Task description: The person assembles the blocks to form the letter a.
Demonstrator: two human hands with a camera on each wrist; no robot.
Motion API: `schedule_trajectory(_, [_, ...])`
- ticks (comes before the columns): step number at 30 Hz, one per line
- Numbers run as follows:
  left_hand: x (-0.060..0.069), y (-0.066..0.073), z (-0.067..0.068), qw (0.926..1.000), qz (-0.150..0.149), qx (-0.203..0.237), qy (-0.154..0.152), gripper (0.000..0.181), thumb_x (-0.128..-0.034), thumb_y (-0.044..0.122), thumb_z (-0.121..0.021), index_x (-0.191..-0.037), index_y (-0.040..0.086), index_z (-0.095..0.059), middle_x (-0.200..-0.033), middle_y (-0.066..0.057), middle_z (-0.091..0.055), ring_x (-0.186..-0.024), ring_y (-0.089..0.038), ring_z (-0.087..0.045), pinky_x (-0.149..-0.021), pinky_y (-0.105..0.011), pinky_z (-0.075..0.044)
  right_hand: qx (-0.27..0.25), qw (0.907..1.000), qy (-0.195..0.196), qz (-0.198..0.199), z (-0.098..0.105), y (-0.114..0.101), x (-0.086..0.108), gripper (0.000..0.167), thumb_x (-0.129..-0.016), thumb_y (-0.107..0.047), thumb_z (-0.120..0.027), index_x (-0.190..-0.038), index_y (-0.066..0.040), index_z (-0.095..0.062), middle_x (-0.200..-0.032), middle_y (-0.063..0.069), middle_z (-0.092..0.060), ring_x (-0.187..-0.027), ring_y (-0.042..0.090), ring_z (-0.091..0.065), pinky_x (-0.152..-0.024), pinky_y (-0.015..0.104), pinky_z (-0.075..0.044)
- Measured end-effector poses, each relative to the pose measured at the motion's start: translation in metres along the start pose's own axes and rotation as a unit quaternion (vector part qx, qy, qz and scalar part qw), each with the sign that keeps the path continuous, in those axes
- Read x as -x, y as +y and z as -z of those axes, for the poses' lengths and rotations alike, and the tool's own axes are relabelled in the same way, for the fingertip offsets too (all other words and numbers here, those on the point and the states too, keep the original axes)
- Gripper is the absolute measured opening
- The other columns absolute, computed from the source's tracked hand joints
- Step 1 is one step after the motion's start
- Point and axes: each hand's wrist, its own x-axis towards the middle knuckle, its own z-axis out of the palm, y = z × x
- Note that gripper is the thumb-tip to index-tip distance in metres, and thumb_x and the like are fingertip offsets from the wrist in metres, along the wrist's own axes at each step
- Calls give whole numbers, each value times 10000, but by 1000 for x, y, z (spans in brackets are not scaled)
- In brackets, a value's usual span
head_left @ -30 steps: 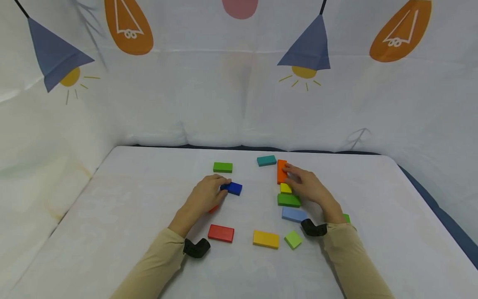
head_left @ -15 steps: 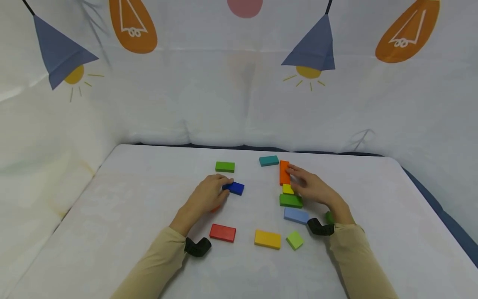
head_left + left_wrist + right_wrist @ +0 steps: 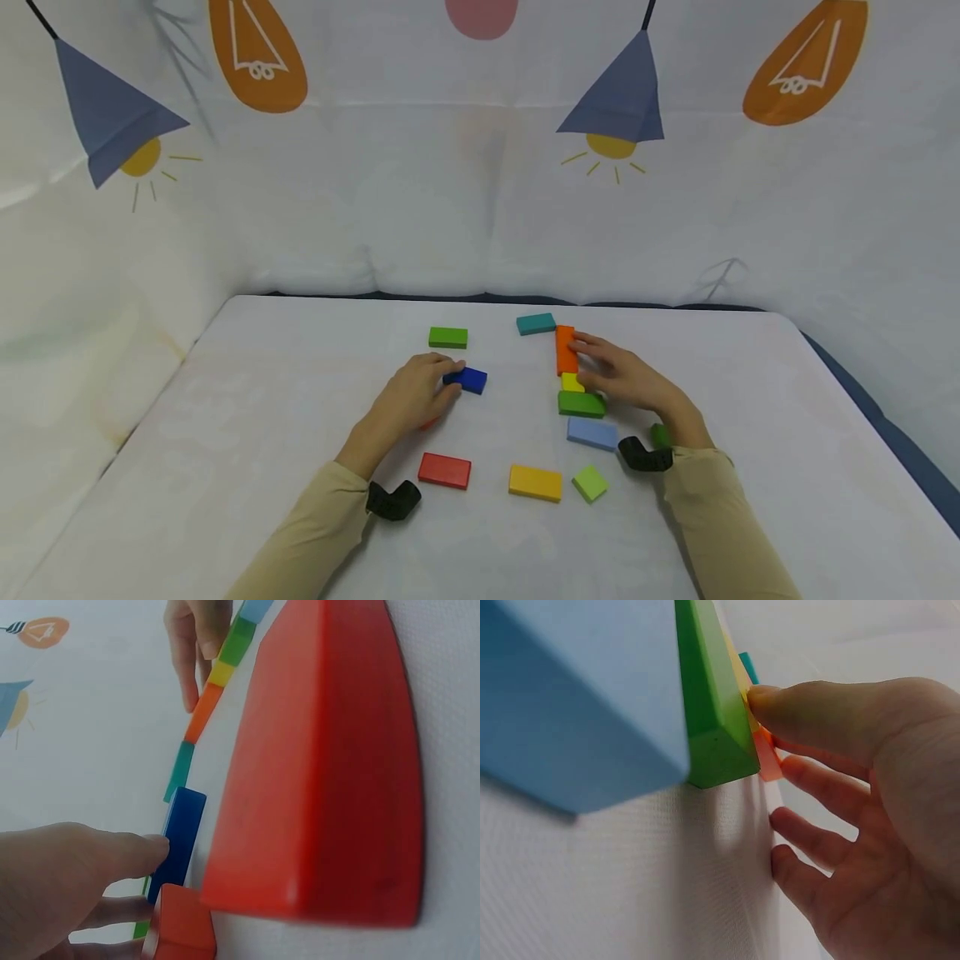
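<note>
My left hand (image 3: 412, 392) pinches a dark blue block (image 3: 472, 381) lying on the white table; in the left wrist view the thumb (image 3: 154, 851) presses its near face. An orange-red block (image 3: 184, 926) lies beneath that hand, mostly hidden in the head view. At the right, my right hand (image 3: 630, 379) rests beside a column of blocks. Its thumb (image 3: 802, 705) touches the yellow block (image 3: 570, 382), and its loosely bent fingers are at the orange block (image 3: 566, 350). A green block (image 3: 581, 404) and a light blue block (image 3: 592, 433) continue the column nearer me.
A teal block (image 3: 536, 324) and a light green block (image 3: 447, 337) lie toward the back. Nearer are a red block (image 3: 445, 471), a yellow-orange block (image 3: 535, 482) and a lime block (image 3: 589, 483). Another green block (image 3: 660, 435) sits by my right wrist.
My right wrist has swung rightward and its thumb has come down beside the yellow block. The left hand keeps its place on the dark blue block. The head view shifts slightly.
</note>
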Motion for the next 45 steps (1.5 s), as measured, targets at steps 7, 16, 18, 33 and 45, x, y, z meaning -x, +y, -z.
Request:
schedule_trajectory(7, [2,0,2,10000,-43,-4,-39,426,-897,303,-643,-1295,161,-589,-1279,-92,-587,-1213,-282,-525,-1013,-448,-439,-26,10000,-71,21,-1,0,0,602,-934,-358,-573,-1460,-152,-364,-1573,112,-206,-1426,409,-191,-1098,632,-207])
schedule_trajectory(16, [1,1,2,9999,-83,48,-32,432,-898,315,-640,-1298,160,-587,-1285,-99,-583,-1216,-285,-524,-1020,-449,-432,186,9990,-65,402,-1,-2,-1,531,-938,-286,-578,-1425,-135,-427,-1543,162,-241,-1387,428,-254,-1068,653,-247])
schedule_trajectory(18, [1,1,2,10000,-76,40,-39,440,-897,345,-635,-1297,167,-589,-1285,-96,-584,-1222,-284,-520,-1024,-449,-430,190,9986,-51,494,-1,-2,-1,493,-937,-269,-581,-1392,-114,-473,-1541,166,-241,-1380,430,-267,-1059,653,-263])
schedule_trajectory(33, [1,2,0,10000,10,-33,71,382,-904,256,-637,-1273,159,-609,-1259,-85,-617,-1214,-279,-538,-1020,-439,-436,8,9986,-126,514,-2,1,0,465,-939,-292,-579,-1360,-110,-511,-1547,119,-278,-1432,386,-198,-1109,604,-216])
schedule_trajectory(45, [0,8,1,9993,299,-210,57,358,-918,250,-616,-1271,188,-612,-1277,-53,-615,-1227,-275,-533,-983,-463,-464,-169,9993,-39,335,-1,-4,2,479,-928,-298,-596,-1368,-131,-506,-1542,89,-302,-1437,361,-203,-1112,589,-230])
